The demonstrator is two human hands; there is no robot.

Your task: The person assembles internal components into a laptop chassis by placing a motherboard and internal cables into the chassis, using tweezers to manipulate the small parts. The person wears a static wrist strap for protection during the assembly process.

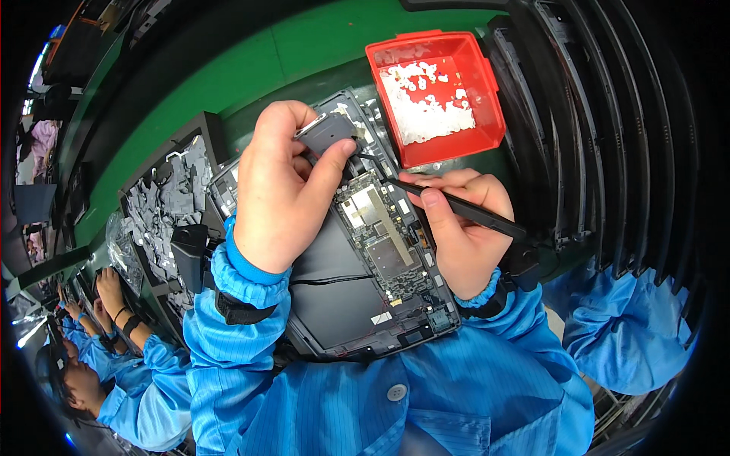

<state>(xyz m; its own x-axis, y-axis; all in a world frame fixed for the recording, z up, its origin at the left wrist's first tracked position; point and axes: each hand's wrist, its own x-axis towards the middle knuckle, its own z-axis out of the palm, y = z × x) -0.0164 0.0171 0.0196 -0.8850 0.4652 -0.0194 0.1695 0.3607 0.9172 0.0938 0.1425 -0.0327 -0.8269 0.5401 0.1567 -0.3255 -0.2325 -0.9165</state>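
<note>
An opened tablet-like device (pixel 327 251) lies in front of me. A bare circuit board (pixel 384 247) with silver shields runs along its right side. Pinched between thumb and fingers, a small dark grey flat part (pixel 328 134) is in my left hand (pixel 285 190) over the device's far end. My right hand (pixel 471 224) grips slim black tweezers (pixel 464 207) by the shaft. Their thin bent tip points left, toward the grey part and the board's far end. Whether the tip touches anything is too small to tell.
Beyond the device stands a red bin (pixel 487 99) with many small white pieces. A black tray (pixel 209 125) of grey scrap-like parts lies left. Dark panels (pixel 608 129) stand in a row at right. Another person (pixel 144 380) works at lower left; a blue garment (pixel 631 334) shows at right.
</note>
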